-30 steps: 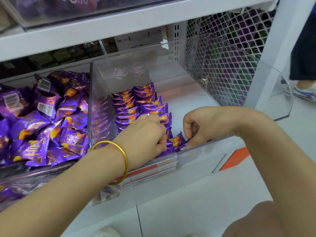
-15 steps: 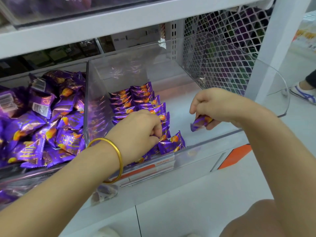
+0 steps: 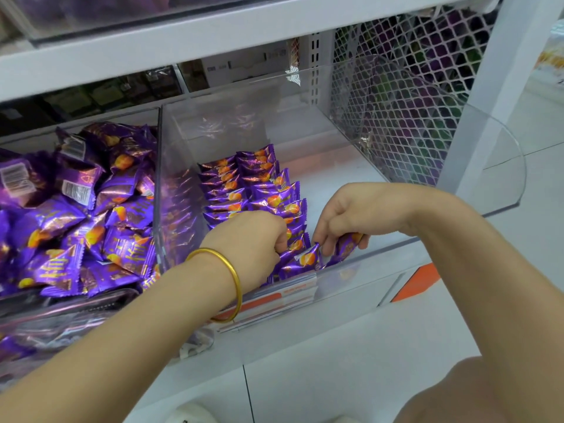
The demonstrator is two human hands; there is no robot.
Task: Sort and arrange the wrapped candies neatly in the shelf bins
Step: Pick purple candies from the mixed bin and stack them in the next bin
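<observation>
Purple wrapped candies with orange prints stand in two tidy rows (image 3: 244,184) along the left side of a clear plastic bin (image 3: 427,166). My left hand (image 3: 250,242), a gold bangle on its wrist, curls over the front end of the rows and grips candies there. My right hand (image 3: 345,218) pinches one purple candy (image 3: 346,247) low at the bin's front wall, just right of the rows. A loose candy (image 3: 305,259) lies between the two hands.
The neighbouring left bin holds a loose heap of the same purple candies (image 3: 79,215). A white shelf board (image 3: 213,29) runs overhead. A wire mesh panel (image 3: 406,87) closes the right side. An orange and white price label (image 3: 274,300) sits on the bin's front.
My right hand lifted one candy up and to the right, then brought it back down to the bin's front beside the rows. My left hand stayed on the rows.
</observation>
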